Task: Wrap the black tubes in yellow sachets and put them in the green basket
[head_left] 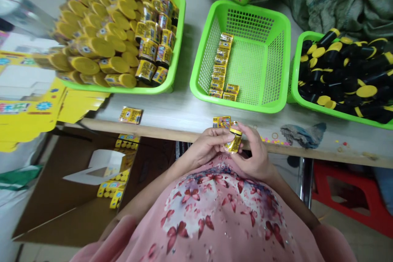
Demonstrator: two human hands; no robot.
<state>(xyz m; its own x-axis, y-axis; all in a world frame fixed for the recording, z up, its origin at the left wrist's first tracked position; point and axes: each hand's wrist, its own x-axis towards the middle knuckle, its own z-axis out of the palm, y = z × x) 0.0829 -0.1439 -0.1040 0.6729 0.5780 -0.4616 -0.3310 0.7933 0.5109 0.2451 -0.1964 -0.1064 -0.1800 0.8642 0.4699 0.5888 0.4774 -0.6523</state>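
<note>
Between my hands, at the table's front edge, is a small black jar point(234, 141) with a yellow lid and a yellow printed sleeve around it. My left hand point(210, 145) pinches the jar from the left, its thumb on the sleeve. My right hand point(254, 153) curls around the other side, fingers against the jar. Just beyond them lies a flat yellow printed sleeve point(221, 121), partly hidden by the fingers. A green basket point(241, 105) behind the hands contains a column of sleeved jars point(218, 73) along its left side.
At left, a green basket point(181, 28) is heaped with yellow-lidded jars. Another green basket point(294, 73) at right contains black jars with yellow lids. More sleeves point(130, 115), a grey rag point(303, 134) and small beads lie along the edge. Below left stands a cardboard box point(61, 184).
</note>
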